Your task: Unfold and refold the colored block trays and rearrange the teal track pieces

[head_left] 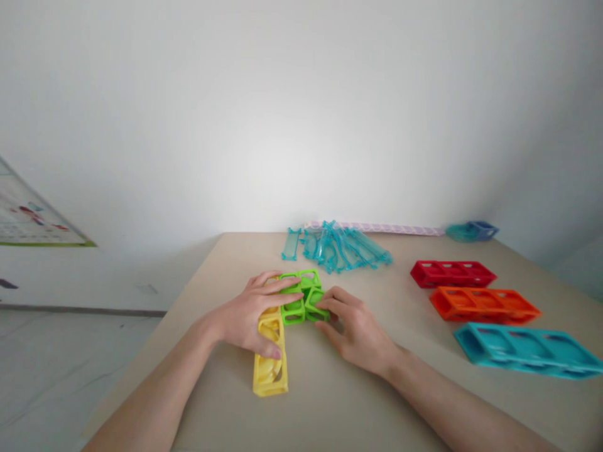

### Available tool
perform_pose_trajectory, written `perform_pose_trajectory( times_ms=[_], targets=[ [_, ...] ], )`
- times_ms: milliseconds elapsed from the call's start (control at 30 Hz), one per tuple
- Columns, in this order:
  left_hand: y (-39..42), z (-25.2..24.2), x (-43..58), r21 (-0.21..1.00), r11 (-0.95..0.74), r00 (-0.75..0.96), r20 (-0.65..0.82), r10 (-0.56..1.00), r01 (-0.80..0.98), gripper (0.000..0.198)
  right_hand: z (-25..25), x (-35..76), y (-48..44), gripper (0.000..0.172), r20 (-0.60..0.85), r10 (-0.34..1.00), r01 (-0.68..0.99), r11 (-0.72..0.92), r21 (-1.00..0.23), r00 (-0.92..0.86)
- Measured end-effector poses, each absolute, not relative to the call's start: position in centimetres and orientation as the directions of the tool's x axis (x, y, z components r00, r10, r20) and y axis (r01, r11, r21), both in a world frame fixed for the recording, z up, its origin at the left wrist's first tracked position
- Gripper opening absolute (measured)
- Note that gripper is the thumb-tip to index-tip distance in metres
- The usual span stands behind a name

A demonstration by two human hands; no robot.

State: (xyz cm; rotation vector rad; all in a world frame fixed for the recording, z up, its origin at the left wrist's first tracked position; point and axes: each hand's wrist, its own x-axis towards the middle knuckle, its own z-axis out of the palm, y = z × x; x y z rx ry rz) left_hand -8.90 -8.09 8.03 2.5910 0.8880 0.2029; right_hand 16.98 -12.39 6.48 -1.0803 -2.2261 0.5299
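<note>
My left hand [247,314] lies over a row of hollow yellow blocks [271,380] and a cluster of hollow green blocks [292,311] joined to its upper right side. Its fingers are stretched out across the green tops, with the thumb on the yellow row. My right hand [353,326] pinches a single green block [315,304], which sits at an angle against the cluster's right side. Whether that block is attached to the others I cannot tell. The yellow row's upper part is partly hidden under my left hand.
Clear blue connector pieces [339,248] are heaped at the back, before a patterned lilac strip [391,228]. To the right lie rows of red blocks [455,274], orange blocks [485,305] and turquoise blocks [527,350]. A dark blue block [483,231] stands in the far right corner.
</note>
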Motion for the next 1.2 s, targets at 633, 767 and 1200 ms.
perform_pose_trajectory(
  times_ms=[633,767,1200],
  targets=[
    [-8.3,8.3,-8.9,0.449,-0.742,0.820,0.033,0.571,0.498,0.102,6.7,18.2,-11.3,0.036,0.406,0.750,0.528,0.658,-0.537,-0.522],
    [-8.7,8.1,-8.5,0.488,-0.748,0.837,0.061,0.544,0.450,0.116,6.7,18.1,-11.3,0.082,0.381,0.782,0.583,0.623,-0.522,-0.494],
    [-9.1,8.0,-7.5,0.511,-0.740,0.846,0.047,0.532,0.437,0.121,6.7,17.1,-11.4,0.083,0.302,0.754,0.585,0.648,-0.487,-0.584]
  ],
)
